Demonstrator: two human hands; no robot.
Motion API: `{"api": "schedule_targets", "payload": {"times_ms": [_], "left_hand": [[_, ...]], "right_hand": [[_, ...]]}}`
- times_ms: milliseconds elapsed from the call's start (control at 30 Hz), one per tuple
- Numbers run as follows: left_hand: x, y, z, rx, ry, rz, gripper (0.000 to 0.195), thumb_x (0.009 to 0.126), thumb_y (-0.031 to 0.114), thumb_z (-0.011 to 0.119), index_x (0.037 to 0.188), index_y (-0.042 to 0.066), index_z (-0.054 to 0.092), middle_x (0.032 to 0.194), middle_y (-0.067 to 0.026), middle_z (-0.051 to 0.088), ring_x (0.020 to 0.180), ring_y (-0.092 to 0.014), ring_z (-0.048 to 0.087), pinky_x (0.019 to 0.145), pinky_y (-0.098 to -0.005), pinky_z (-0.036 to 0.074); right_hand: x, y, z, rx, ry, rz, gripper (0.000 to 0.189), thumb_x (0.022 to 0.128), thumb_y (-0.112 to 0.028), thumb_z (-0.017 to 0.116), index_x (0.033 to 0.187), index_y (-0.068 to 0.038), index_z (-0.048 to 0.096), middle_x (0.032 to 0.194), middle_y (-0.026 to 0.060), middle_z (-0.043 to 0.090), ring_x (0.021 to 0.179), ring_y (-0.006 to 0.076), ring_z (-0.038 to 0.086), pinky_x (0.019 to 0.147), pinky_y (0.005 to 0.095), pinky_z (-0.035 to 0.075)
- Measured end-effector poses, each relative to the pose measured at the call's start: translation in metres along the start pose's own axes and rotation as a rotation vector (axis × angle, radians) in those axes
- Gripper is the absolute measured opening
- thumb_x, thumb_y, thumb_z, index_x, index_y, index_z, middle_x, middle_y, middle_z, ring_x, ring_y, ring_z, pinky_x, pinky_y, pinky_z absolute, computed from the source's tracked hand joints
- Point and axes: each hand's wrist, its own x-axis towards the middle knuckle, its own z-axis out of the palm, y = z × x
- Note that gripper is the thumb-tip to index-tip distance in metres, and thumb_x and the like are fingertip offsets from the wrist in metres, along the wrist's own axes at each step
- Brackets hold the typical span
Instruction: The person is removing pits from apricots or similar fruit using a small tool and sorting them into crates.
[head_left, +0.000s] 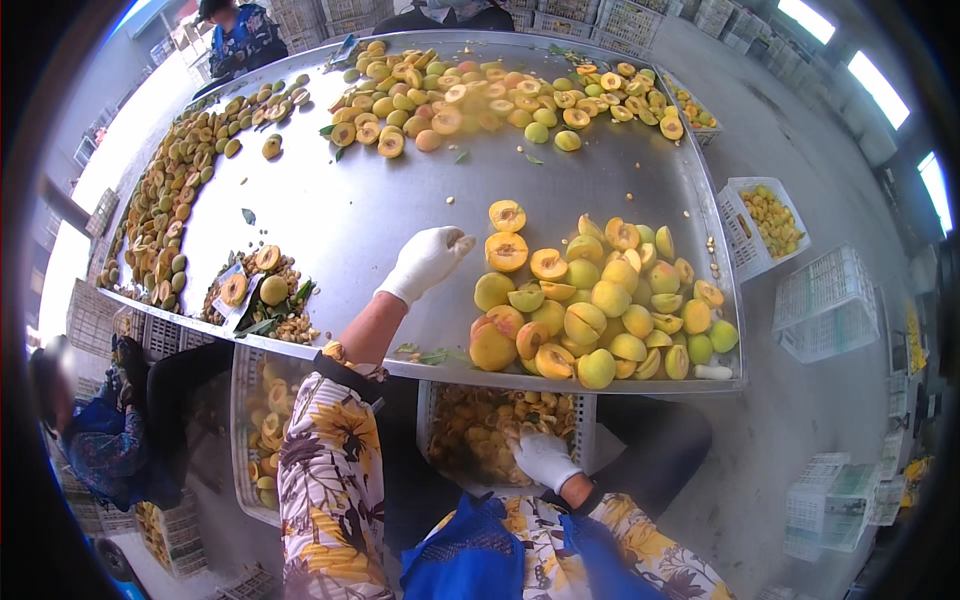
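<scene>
My left hand (429, 259), in a white knit glove, hovers over the metal table (420, 191) with its fingers curled closed; nothing shows between them. Just right of it, two cut apricot halves (506, 251) lie face up. A heap of whole and split apricots (600, 300) spreads along the near right edge. Below the tabletop, my right hand (546, 459), also gloved, reaches into a plastic crate (587, 427) of fruit pieces (480, 435) in front of my lap. Its fingertips are among the pieces, and I cannot tell whether they grip one.
Apricot stones with leaves and fruit (289, 322) lie near the front left edge. More apricots (165, 217) line the left side and the far side (450, 97). Another filled crate (240, 450) stands left of my legs. Crates (825, 304) stand at right. Other people sit around.
</scene>
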Motion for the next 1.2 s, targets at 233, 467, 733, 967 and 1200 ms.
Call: {"api": "schedule_targets", "payload": {"times_ms": [233, 467, 733, 967, 1200], "left_hand": [[0.094, 0.029, 0.062, 0.224, 0.227, -0.010, 0.063, 0.084, 0.045, 0.060, 0.127, -0.001, 0.048, 0.103, -0.0235, 0.065, 0.103, -0.036, 0.062, 0.085, -0.0419, 0.051], [0.067, 0.027, 0.046, -0.226, 0.208, -0.036, 0.041, 0.070, 0.017, 0.071, 0.105, 0.002, 0.059, 0.097, -0.0150, 0.065, 0.091, -0.027, 0.066, 0.073, -0.0349, 0.054], [-0.091, 0.008, -0.017, -1.365, -0.002, 0.022, 0.044, 0.089, 0.028, 0.055, 0.125, 0.005, 0.047, 0.098, -0.0143, 0.063, 0.063, -0.019, 0.060, 0.046, -0.0256, 0.047], [-0.210, 0.058, 0.061, -1.505, 0.098, -0.166, 0.062, 0.098, 0.056, 0.036, 0.122, 0.001, 0.051, 0.095, -0.0146, 0.063, 0.079, -0.019, 0.062, 0.066, -0.0277, 0.052], [-0.235, 0.066, 0.088, -1.272, 0.327, -0.028, 0.058, 0.101, 0.048, 0.037, 0.116, -0.005, 0.055, 0.094, -0.0111, 0.064, 0.080, -0.015, 0.059, 0.075, -0.0262, 0.050]], "right_hand": [[-0.007, 0.013, 0.003, 0.144, 0.196, -0.153, 0.039, 0.093, -0.040, 0.050, 0.105, -0.005, 0.061, 0.097, 0.0206, 0.066, 0.084, 0.0408, 0.065, 0.073, 0.0492, 0.051], [-0.027, -0.002, -0.037, 0.246, 0.170, -0.231, 0.043, 0.094, -0.040, 0.049, 0.116, -0.005, 0.057, 0.102, 0.0224, 0.063, 0.088, 0.0418, 0.063, 0.075, 0.0498, 0.049], [-0.040, 0.019, -0.064, 0.493, 0.652, -0.232, 0.027, 0.095, -0.026, 0.054, 0.104, -0.002, 0.061, 0.079, 0.0265, 0.061, 0.073, 0.0449, 0.060, 0.061, 0.0507, 0.045], [-0.069, -0.068, -0.103, 0.535, 0.526, -0.476, 0.024, 0.096, -0.025, 0.056, 0.094, -0.002, 0.057, 0.065, 0.0227, 0.060, 0.063, 0.0403, 0.062, 0.052, 0.0458, 0.044], [-0.073, -0.086, -0.087, 0.354, 0.598, -0.350, 0.021, 0.096, -0.019, 0.056, 0.091, 0.002, 0.056, 0.064, 0.0253, 0.058, 0.064, 0.0437, 0.060, 0.052, 0.0477, 0.043]]}}
